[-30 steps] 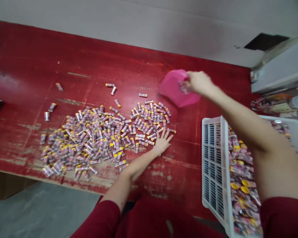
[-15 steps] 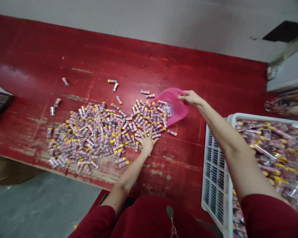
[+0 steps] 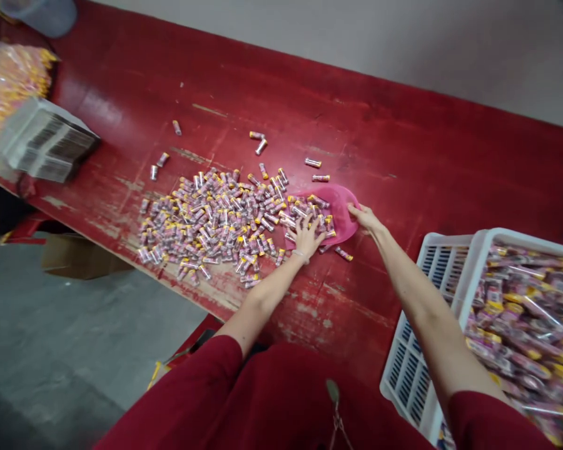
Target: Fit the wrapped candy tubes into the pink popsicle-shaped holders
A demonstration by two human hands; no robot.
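Note:
My right hand [image 3: 365,219] grips the rim of a pink plastic scoop [image 3: 344,215] that lies tilted on the table, its mouth facing left. Several small clear tubes with yellow caps [image 3: 309,206] rest inside the scoop. With fingers spread, my left hand [image 3: 306,240] lies on the tubes at the scoop's mouth. A large heap of the same tubes [image 3: 216,219] spreads over the table to the left of my left hand. A few loose tubes [image 3: 313,162] lie beyond the scoop and the heap.
White plastic crates [image 3: 473,262] stand at the right, the nearer one full of capped tubes [image 3: 535,331]. On the red table's [image 3: 403,150] left end are a stack of flat grey pieces [image 3: 51,137] and a clear bag of yellow-orange items [image 3: 14,81]. A cardboard box [image 3: 79,253] sits below the table edge.
The scoop has slid under part of the heap, and more tubes now lie in it. My left hand has moved onto the tubes at its mouth. The view has shifted left.

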